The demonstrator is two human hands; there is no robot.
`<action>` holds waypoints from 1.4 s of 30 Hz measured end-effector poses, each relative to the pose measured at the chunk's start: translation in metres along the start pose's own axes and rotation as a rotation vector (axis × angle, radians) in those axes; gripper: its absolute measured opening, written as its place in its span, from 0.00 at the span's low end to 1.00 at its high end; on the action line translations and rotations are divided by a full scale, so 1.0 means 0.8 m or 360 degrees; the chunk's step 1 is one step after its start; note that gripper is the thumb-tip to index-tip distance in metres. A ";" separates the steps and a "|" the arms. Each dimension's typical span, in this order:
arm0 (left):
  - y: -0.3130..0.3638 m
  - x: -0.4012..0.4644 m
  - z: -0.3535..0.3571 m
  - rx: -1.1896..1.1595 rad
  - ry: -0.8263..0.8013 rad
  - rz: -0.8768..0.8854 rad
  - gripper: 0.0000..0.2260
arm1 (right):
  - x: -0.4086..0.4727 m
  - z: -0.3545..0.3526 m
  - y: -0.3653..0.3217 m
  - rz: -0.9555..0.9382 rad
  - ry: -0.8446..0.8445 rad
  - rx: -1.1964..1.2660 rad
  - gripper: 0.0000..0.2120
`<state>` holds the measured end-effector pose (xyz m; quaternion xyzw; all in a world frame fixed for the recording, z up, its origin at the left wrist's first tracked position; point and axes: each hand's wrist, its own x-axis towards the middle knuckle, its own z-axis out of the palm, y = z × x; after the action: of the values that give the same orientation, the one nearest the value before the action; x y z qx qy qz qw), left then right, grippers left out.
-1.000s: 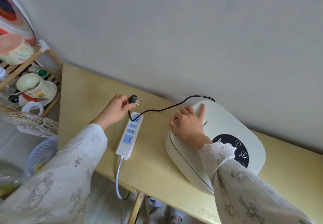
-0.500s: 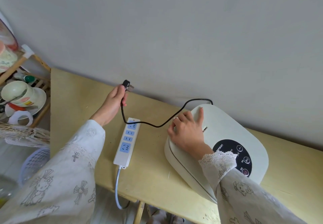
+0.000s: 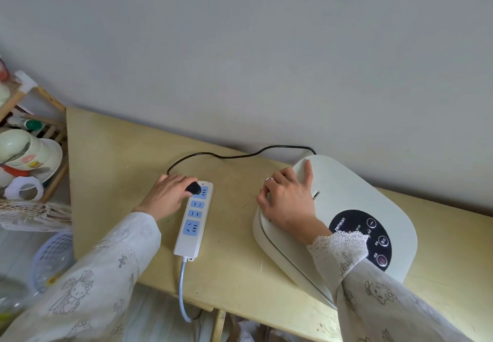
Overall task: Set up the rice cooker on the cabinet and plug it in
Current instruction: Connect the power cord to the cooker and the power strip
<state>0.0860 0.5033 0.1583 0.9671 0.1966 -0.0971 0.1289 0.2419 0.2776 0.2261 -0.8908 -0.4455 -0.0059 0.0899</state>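
A white rice cooker (image 3: 354,203) with a black control panel stands on the pale yellow cabinet top (image 3: 112,155), close to the wall. My right hand (image 3: 289,200) rests flat on its lid. A black cord (image 3: 234,155) runs from the cooker's back along the wall to a black plug (image 3: 194,188). My left hand (image 3: 166,195) grips that plug at the top socket of a white power strip (image 3: 194,221) with blue sockets. Whether the prongs are fully seated is hidden by the plug.
The strip's grey cable (image 3: 184,291) hangs over the cabinet's front edge. Left of the cabinet stands a wooden rack (image 3: 50,125) with bowls and plates (image 3: 32,152). A lavender basket (image 3: 53,256) sits below it. The wall runs right behind the cooker.
My left hand brought the plug down from near the wall onto the strip's top socket. The cord now lies along the wall. My right hand stayed on the lid.
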 end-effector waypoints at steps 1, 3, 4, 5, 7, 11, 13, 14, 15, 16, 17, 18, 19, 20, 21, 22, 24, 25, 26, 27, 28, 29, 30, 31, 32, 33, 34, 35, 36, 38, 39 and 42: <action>0.002 -0.001 0.008 -0.0028 -0.0017 -0.0031 0.17 | 0.000 0.000 0.000 0.0003 -0.0004 0.0003 0.13; 0.007 -0.001 0.020 -0.0081 -0.0015 -0.0100 0.17 | 0.000 -0.001 0.000 0.0005 0.0007 0.0006 0.13; 0.010 0.000 0.024 -0.0110 -0.0001 -0.0146 0.16 | 0.000 -0.001 0.000 0.0004 0.0015 0.0005 0.13; 0.013 0.002 0.027 -0.0135 0.0006 -0.0194 0.16 | -0.001 -0.001 0.000 0.0007 0.0018 0.0004 0.13; 0.018 0.010 0.030 -0.0140 -0.0006 -0.0283 0.15 | 0.000 0.000 -0.001 0.0014 0.0032 0.0004 0.14; 0.019 0.022 0.031 -0.0122 -0.0054 -0.0369 0.14 | -0.001 0.001 -0.001 0.0020 0.0074 -0.0003 0.13; 0.015 0.023 0.031 -0.0139 -0.0059 -0.0374 0.13 | -0.002 0.001 0.000 0.0012 0.0081 0.0002 0.13; 0.013 0.021 0.030 -0.0147 -0.0058 -0.0375 0.13 | -0.002 0.002 0.000 0.0006 0.0083 0.0005 0.13; 0.012 0.020 0.030 -0.0145 -0.0059 -0.0369 0.13 | -0.002 0.002 0.000 0.0002 0.0087 0.0006 0.13; 0.011 0.018 0.029 -0.0134 -0.0063 -0.0362 0.13 | -0.002 0.002 0.000 -0.0001 0.0088 0.0005 0.13; 0.011 0.018 0.028 -0.0114 -0.0070 -0.0354 0.13 | -0.002 0.002 0.001 0.0002 0.0088 0.0007 0.13; 0.012 0.017 0.027 -0.0093 -0.0081 -0.0352 0.13 | -0.002 0.002 0.001 0.0005 0.0084 0.0013 0.13; 0.014 0.017 0.026 -0.0069 -0.0094 -0.0355 0.14 | -0.002 0.002 0.001 0.0007 0.0075 0.0020 0.13; 0.015 0.016 0.025 -0.0043 -0.0107 -0.0355 0.14 | -0.002 0.002 0.001 0.0009 0.0067 0.0026 0.13; 0.016 0.016 0.025 -0.0018 -0.0118 -0.0353 0.15 | -0.002 0.002 0.001 0.0010 0.0058 0.0027 0.13; 0.016 0.014 0.025 0.0007 -0.0129 -0.0351 0.15 | -0.002 0.002 0.001 0.0012 0.0048 0.0025 0.13; 0.018 0.011 0.026 0.0051 -0.0140 -0.0344 0.16 | -0.002 0.002 0.001 0.0021 0.0032 0.0026 0.14; 0.019 0.009 0.026 0.0072 -0.0140 -0.0341 0.16 | -0.002 0.001 0.001 0.0025 0.0030 0.0030 0.14; 0.021 0.008 0.027 0.0104 -0.0134 -0.0336 0.15 | -0.001 0.001 0.000 0.0027 0.0028 0.0033 0.14; 0.022 0.007 0.028 0.0152 -0.0128 -0.0325 0.15 | -0.001 0.001 0.000 0.0029 0.0018 0.0034 0.14; 0.024 0.007 0.029 0.0214 -0.0127 -0.0309 0.15 | -0.001 0.001 0.000 0.0032 0.0006 0.0032 0.14; 0.025 0.007 0.029 0.0284 -0.0134 -0.0290 0.15 | -0.001 0.001 0.000 0.0034 -0.0007 0.0031 0.15; 0.027 0.007 0.030 0.0358 -0.0144 -0.0273 0.15 | -0.001 0.001 0.000 0.0033 -0.0011 0.0031 0.15; 0.029 0.007 0.030 0.0427 -0.0151 -0.0261 0.15 | -0.001 0.001 0.000 0.0034 -0.0007 0.0035 0.15; 0.030 0.007 0.031 0.0483 -0.0159 -0.0257 0.15 | -0.002 0.001 0.000 0.0034 0.0002 0.0039 0.14; 0.031 0.008 0.031 0.0541 -0.0174 -0.0263 0.15 | -0.002 0.001 0.000 0.0032 0.0011 0.0040 0.14; 0.032 0.009 0.031 0.0616 -0.0197 -0.0264 0.15 | -0.002 0.001 0.000 0.0032 0.0024 0.0036 0.13; 0.033 0.012 0.031 0.0709 -0.0223 -0.0256 0.15 | -0.002 0.001 0.000 0.0033 0.0041 0.0031 0.13; 0.033 0.015 0.030 0.0794 -0.0258 -0.0238 0.15 | -0.002 0.001 -0.001 0.0036 0.0053 0.0030 0.13; 0.036 0.021 0.028 0.0903 -0.0359 -0.0207 0.15 | -0.001 0.001 -0.001 0.0035 0.0058 0.0037 0.13; 0.039 0.023 0.028 0.0933 -0.0413 -0.0190 0.15 | -0.002 0.001 0.000 0.0035 0.0056 0.0033 0.13; 0.047 0.026 0.028 0.0910 -0.0524 -0.0120 0.16 | -0.002 0.001 -0.001 0.0035 0.0067 0.0022 0.13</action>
<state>0.1167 0.4710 0.1402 0.9275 0.1737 -0.3079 -0.1213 0.2403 0.2771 0.2251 -0.8946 -0.4338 -0.0204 0.1054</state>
